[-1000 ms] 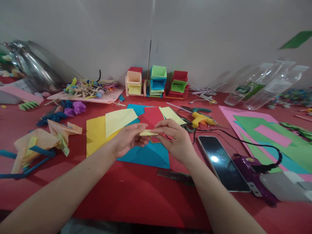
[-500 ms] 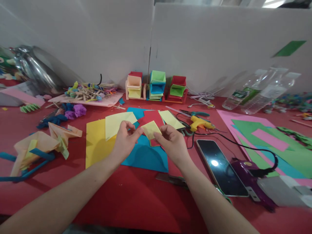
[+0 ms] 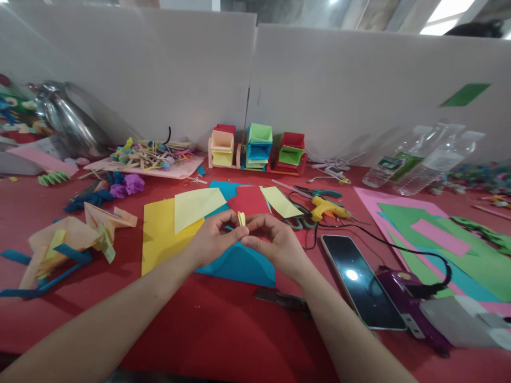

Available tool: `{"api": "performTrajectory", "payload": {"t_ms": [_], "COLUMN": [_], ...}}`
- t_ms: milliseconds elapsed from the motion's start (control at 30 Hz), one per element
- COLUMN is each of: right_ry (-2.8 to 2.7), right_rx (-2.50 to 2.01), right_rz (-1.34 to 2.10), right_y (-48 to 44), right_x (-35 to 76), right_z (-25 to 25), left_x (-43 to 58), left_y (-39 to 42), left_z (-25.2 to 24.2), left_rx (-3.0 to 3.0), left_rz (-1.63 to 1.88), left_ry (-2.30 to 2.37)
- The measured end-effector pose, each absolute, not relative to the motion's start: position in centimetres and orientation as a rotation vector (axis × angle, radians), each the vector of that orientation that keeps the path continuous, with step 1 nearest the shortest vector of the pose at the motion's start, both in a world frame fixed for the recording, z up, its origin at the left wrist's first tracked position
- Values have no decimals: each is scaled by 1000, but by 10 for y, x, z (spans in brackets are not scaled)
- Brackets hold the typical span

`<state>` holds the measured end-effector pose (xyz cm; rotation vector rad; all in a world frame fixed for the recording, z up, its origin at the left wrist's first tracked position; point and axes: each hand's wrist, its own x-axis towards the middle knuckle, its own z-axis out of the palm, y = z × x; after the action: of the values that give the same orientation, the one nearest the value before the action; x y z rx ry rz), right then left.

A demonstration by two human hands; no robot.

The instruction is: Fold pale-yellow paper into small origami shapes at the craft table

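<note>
A small folded piece of yellow paper (image 3: 241, 218) is pinched between my hands, seen nearly edge-on. My left hand (image 3: 219, 236) is closed on its left side, thumb toward me. From the other side my right hand (image 3: 271, 239) grips it, fingers curled and partly hidden. Below the hands lie a blue sheet (image 3: 239, 263) and a yellow sheet (image 3: 159, 234). Pale yellow paper (image 3: 199, 206) and a red piece of paper (image 3: 249, 199) rest on top of these. Another pale yellow piece (image 3: 282, 202) sits just beyond my right hand.
Small stacks of folded paper boxes (image 3: 259, 143) stand against the white partition (image 3: 159, 69). A yellow glue gun (image 3: 328, 207), a phone (image 3: 361, 282) and a purple power strip (image 3: 403, 287) lie at right. Plastic bottles (image 3: 431, 159) are behind. Blue-and-peach paper pieces (image 3: 64, 244) lie left.
The small yellow paper, earlier held flat and facing me, is now turned edge-on and squeezed narrower. My hands have come together around it. The view has tilted up slightly.
</note>
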<state>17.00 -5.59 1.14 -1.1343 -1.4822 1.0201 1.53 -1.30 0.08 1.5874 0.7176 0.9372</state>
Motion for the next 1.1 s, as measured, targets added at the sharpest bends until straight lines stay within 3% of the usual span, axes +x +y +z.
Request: {"api": "performTrajectory", "payload": {"t_ms": [333,567,767,1100], "right_ry": [-1418,-1795,-2032,-1969], "right_rx": [-1175,-1599,-1754,-1925], "right_rz": [1113,81,-252,-129], "right_y": [-52,-55,-54,-49], "right_x": [173,159,146,138], "right_z": [7,2,4,5], "left_x": [14,19,23,31], "left_y": [-11,-16,-7,-12], "left_z": [1,-3,-18,-20], "left_rx": [1824,2116,1954,2062], "left_rz": [959,1114,988,992], "left_ry": [799,1086,1226,1246]}}
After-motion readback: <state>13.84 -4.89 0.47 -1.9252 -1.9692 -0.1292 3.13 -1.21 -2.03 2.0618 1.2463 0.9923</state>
